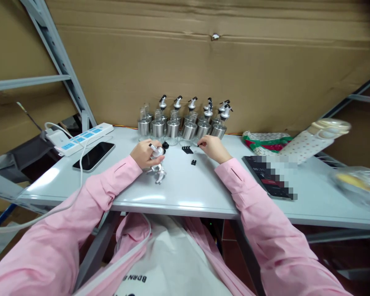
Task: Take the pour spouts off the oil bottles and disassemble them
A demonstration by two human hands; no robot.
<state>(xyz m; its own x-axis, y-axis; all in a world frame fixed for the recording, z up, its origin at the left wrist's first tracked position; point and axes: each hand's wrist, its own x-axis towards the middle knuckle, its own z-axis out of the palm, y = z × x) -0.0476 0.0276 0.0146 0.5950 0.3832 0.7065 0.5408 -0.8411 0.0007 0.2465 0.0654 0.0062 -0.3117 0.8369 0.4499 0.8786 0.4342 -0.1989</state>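
My left hand [145, 154] is closed around a silver pourer cap [157, 152] with a small black tip, held just above the grey table [185, 187]. More silver pourer parts [158, 174] lie on the table right below it. My right hand [212, 147] pinches a small black piece [198, 144] next to a little pile of black stoppers [187, 149]; two more black stoppers [193, 162] lie nearer me. Behind both hands stand several glass bottles with steel bases [185, 125], some fitted with pourer spouts.
A phone [94, 156] and a white power strip [82, 139] with a cable lie at the left. A dark tablet-like device [265, 176], a patterned cloth [265, 142], a polka-dot sleeve [311, 142] and a plastic bag [359, 185] sit at the right. Cardboard backs the table.
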